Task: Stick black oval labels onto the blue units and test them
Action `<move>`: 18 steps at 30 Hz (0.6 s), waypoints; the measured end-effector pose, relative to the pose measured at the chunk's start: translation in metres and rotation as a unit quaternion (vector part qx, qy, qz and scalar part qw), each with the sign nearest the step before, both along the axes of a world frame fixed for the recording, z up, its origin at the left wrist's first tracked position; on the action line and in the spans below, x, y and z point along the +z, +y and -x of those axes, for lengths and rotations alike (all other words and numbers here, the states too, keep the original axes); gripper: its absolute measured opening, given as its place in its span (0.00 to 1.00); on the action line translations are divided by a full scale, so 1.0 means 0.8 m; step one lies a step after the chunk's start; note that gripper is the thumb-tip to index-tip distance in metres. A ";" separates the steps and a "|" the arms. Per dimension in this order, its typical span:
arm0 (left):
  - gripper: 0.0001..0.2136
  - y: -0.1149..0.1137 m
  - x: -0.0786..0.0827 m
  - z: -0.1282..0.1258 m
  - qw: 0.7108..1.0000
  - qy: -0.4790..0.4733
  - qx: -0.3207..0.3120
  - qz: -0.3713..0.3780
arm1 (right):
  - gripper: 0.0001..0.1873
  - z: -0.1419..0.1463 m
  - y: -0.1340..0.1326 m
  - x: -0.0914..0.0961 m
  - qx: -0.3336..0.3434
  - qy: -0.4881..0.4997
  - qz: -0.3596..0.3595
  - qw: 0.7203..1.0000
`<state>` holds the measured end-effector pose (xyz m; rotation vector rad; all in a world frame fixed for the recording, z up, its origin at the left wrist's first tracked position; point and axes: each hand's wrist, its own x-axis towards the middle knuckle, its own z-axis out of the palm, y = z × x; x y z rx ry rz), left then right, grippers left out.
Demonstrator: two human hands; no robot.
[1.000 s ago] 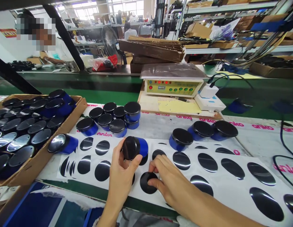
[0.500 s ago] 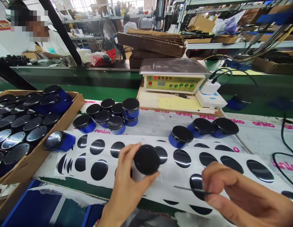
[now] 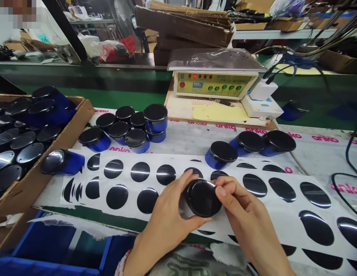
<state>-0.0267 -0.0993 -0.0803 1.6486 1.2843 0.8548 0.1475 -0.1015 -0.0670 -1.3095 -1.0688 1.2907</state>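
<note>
My left hand [image 3: 172, 209] curves its thumb and fingers around the rim of a round black-topped case [image 3: 190, 191], tilted toward me. Pinched at the case's right edge by my right hand [image 3: 247, 211] is a round black sticker [image 3: 206, 198], lying over the case's top face. Whether it is stuck down all round I cannot tell. Beneath both hands spreads a white sticker sheet [image 3: 131, 187] bearing several glossy black discs. Just beyond the hands stands a blue-sided, black-topped round case [image 3: 221, 154], with two more alongside it.
A cardboard box [image 3: 76, 115] full of similar cases is on the left, one case [image 3: 63, 161] lying on its side against it. More cases [image 3: 136, 140] are grouped mid-table. A control unit [image 3: 213, 84] stands behind, beside a white power adapter [image 3: 261, 105]. Blue bins [image 3: 60, 245] sit below the table edge.
My right hand has moved left, bringing the black sticker from the air onto the held case. My left hand has shifted slightly right with the case. The view has tilted down.
</note>
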 end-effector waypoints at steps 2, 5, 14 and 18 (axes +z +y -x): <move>0.42 0.001 0.001 -0.001 1.000 0.000 -0.002 -0.008 | 0.14 -0.001 0.001 -0.001 0.009 0.007 0.000 1.000; 0.40 0.002 0.002 -0.002 1.000 0.000 -0.002 -0.019 | 0.14 0.000 0.002 -0.003 0.017 0.018 -0.002 1.000; 0.35 0.000 0.010 -0.003 1.000 0.011 0.007 0.017 | 0.13 0.005 0.003 -0.001 -0.001 -0.028 -0.053 0.998; 0.37 0.000 0.007 -0.003 1.000 0.015 0.009 0.015 | 0.14 0.009 0.004 0.006 -0.020 -0.059 -0.067 0.996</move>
